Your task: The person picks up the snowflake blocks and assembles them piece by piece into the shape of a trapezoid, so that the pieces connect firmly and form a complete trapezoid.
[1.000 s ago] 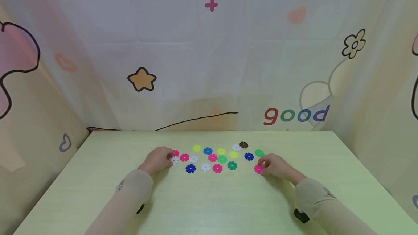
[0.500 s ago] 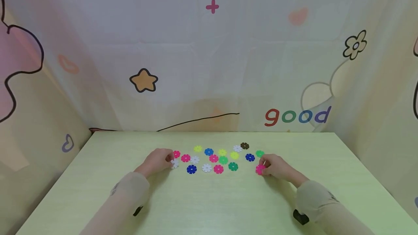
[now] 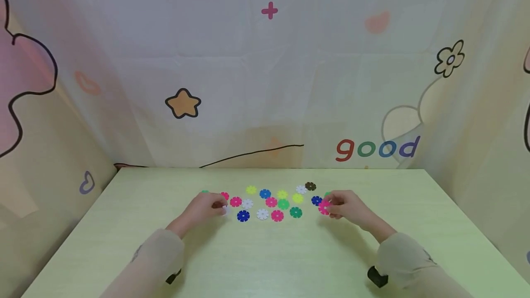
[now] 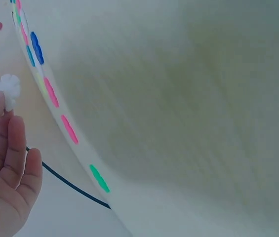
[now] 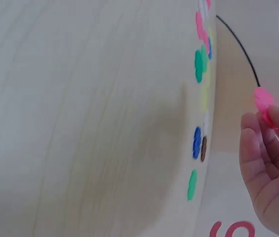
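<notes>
Broadly, we face a pale fabric backdrop [image 3: 232, 68] printed with coloured shapes and the word "good", standing behind the counter and along both its sides. Its lower border meets the far edge of our pale, wood-grained counter [image 3: 265, 261], whose side edges spread apart toward us. A wide stretch of bare surface lies between our two beige sleeves [image 3: 155, 254], with more room out to either side edge.

Our left hand [image 3: 203, 208] and our right hand [image 3: 349, 206] are at opposite ends of a loose scatter of flat, notched, round plastic discs [image 3: 277, 215] of several colours. With thumb and fingers, the left pinches a white notched plastic disc [image 4: 8, 86], the right a bright pink notched plastic disc [image 5: 263, 101]; in each wrist view the held piece shows against the backdrop.

From the head, the held pink one is seen just beside a dark blue notched disc [image 3: 316, 201]; we cannot tell whether they touch. A light green notched disc [image 3: 328, 194] sits partly hidden behind the right hand, and a small green notched disc [image 3: 204, 191] peeks past the left, well inside the counter's left edge. Nearest the far edge lies a dark brown notched disc [image 3: 310, 186].
</notes>
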The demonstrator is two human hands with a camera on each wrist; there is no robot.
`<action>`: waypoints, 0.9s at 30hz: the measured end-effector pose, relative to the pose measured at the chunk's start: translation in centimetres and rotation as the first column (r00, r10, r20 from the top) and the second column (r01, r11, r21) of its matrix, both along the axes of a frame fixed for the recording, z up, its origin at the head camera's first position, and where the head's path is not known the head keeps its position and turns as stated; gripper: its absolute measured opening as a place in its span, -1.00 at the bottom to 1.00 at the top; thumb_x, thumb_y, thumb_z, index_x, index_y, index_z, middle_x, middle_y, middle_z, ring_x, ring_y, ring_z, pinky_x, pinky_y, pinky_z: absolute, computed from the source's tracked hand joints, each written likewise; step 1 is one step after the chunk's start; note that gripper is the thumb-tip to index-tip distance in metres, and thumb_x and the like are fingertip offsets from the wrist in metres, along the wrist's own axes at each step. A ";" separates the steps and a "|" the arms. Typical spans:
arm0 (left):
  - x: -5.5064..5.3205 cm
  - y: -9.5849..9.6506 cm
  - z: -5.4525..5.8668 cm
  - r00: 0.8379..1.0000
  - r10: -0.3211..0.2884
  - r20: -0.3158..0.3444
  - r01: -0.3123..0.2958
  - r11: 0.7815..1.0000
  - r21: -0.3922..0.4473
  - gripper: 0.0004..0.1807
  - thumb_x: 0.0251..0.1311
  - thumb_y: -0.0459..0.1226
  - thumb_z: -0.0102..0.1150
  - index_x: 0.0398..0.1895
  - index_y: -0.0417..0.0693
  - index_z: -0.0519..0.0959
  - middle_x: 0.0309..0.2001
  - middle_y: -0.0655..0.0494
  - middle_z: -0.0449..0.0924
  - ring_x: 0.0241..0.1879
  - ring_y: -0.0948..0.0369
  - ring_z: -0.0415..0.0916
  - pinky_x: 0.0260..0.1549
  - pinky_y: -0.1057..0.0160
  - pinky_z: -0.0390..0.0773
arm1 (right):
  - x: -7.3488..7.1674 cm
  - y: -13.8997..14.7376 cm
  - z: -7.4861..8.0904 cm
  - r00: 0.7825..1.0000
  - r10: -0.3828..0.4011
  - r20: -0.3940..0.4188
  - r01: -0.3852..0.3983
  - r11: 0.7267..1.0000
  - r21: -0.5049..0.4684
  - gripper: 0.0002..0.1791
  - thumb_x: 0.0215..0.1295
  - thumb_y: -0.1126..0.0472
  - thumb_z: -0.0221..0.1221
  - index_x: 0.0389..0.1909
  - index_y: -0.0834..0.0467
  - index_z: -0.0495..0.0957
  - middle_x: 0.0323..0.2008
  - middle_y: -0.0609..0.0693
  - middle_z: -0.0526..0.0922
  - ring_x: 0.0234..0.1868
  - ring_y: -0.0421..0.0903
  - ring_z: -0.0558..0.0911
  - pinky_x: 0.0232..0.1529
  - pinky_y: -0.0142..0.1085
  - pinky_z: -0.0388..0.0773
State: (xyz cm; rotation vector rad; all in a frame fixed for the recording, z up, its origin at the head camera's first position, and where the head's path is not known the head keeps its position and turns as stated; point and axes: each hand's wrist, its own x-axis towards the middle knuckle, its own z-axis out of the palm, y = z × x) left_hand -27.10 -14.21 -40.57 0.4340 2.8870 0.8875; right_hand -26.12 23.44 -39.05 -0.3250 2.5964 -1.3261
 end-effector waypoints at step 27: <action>5.4 5.3 2.6 0.941 -0.182 -0.287 0.235 0.958 0.162 -0.80 0.00 -0.28 0.22 -0.25 -0.02 0.60 -0.36 0.23 0.56 -0.39 0.35 0.46 -0.38 0.50 0.48 | 4.1 -7.9 2.1 0.988 0.134 0.074 -0.105 0.946 -0.306 -0.61 0.11 0.28 0.17 -0.07 0.41 0.43 -0.47 0.04 0.56 -0.48 -0.09 0.63 -0.40 -0.28 0.58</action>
